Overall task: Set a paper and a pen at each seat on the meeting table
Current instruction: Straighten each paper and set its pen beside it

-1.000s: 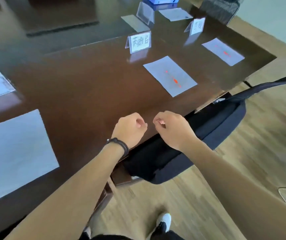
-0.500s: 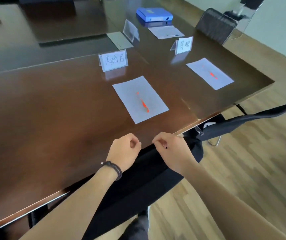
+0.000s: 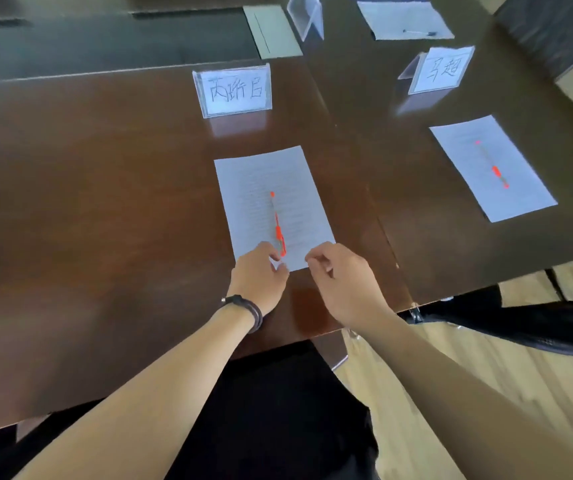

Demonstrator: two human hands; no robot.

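nearest, at about 6 o'clock, a black chair [image 3: 278, 410] sits tucked under the edge of the meeting table [image 3: 87, 209]. just past the edge, both hands hover over the near end of the paper [image 3: 267, 188] at this seat. the left hand [image 3: 259, 273], with a dark band at its wrist, has its fingers loosely curled, thumb and forefinger close to the paper's bottom edge and the tip of the orange pen [image 3: 277, 225]; whether they actually pinch anything i cannot tell. the right hand [image 3: 342, 275] is curled too, fingertips near the paper's lower right corner, seemingly holding nothing.

the pen lies lengthwise down the middle of the sheet, tip toward the seat. this looks like a final straightening. to do it well, i'd press lightly on both near corners and nudge the sheet square with the table edge and centred under the name card [image 3: 233, 90] at 12 o'clock, moving slowly so the pen doesn't roll off.

toward 2 o'clock, a second paper [image 3: 520, 188] with its own orange pen [image 3: 492, 164] is set below another name card [image 3: 440, 71]. farthest, near 1 o'clock, a third sheet [image 3: 402, 15] carries a dark pen [image 3: 418, 32].
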